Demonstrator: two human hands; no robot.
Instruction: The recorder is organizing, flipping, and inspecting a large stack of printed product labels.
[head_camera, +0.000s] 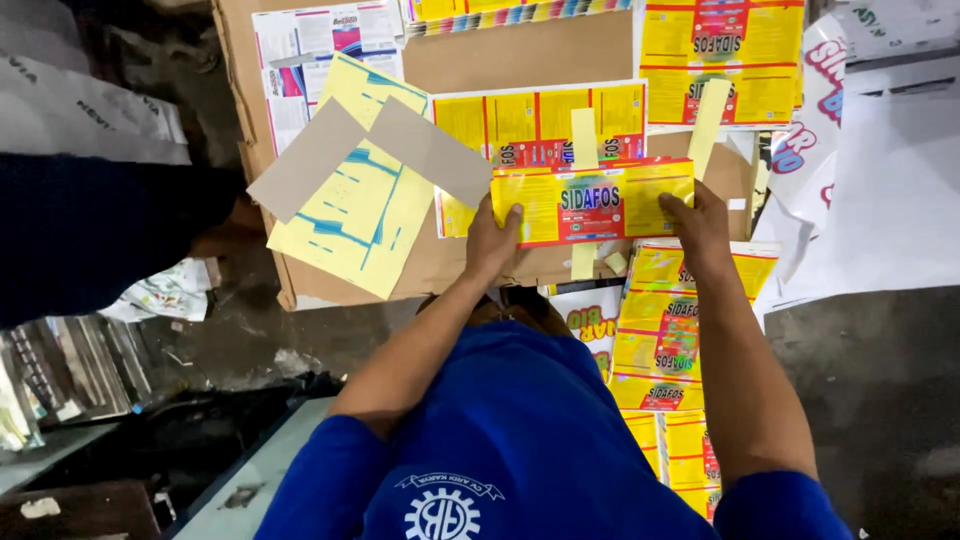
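I see the cardboard sheet (520, 55) spread wide, crowded with printed sheets. On it lies the yellow label stack (592, 202), long axis running left to right. My left hand (493, 240) grips its left end, my right hand (698, 222) its right end. Bare dark floor (870, 350) lies open rightward.

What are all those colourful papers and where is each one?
Label stack: held between left hand and right hand; rectangular, yellow with red band.
Label sheet: just behind it on the cardboard; yellow and red panels.
Label pile: below the right hand; yellow, red, some green.
Pale sheet: left on the cardboard; tilted, light yellow with blue marks.
Grey card: over the pale sheet; plain strip.
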